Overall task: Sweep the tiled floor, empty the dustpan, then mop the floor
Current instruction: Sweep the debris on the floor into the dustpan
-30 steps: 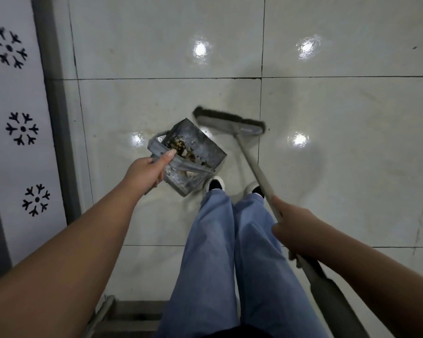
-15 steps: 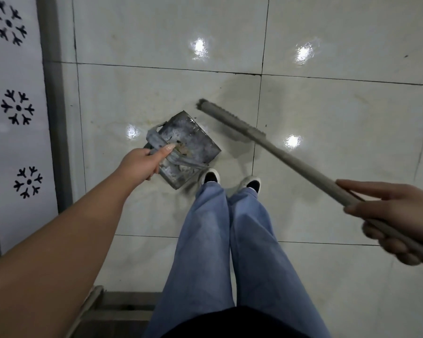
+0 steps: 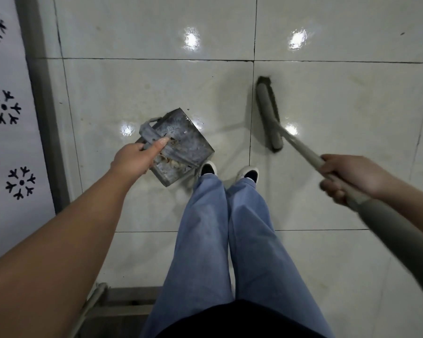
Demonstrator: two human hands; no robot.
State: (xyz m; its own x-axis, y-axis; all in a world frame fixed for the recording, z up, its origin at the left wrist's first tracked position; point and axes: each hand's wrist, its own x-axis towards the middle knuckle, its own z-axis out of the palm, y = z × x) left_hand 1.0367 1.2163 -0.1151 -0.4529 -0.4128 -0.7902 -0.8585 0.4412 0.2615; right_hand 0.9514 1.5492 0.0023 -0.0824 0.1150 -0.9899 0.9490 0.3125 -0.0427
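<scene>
Glossy pale floor tiles [image 3: 156, 93] with dark grout lines spread under blue trouser legs [image 3: 220, 240] and white-toed shoes [image 3: 208, 168]. Nearest, the right hand [image 3: 347, 176] has its fingers wrapped round the grey broom handle [image 3: 303, 148]. The left hand [image 3: 134, 158] grips the strap handle of the metal dustpan [image 3: 186, 140], thumb laid along it, with debris in the pan just beside the shoes. Farther out, the broom head [image 3: 268, 111] rests on the tiles, well apart from the dustpan.

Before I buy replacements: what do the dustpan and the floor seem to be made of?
Dustpan: probably sheet metal, dull grey, mottled and worn, with sharp folded edges. Floor: glazed ceramic or stone tile, pale and glossy, shown by dark grout lines and bright lamp reflections.
</scene>
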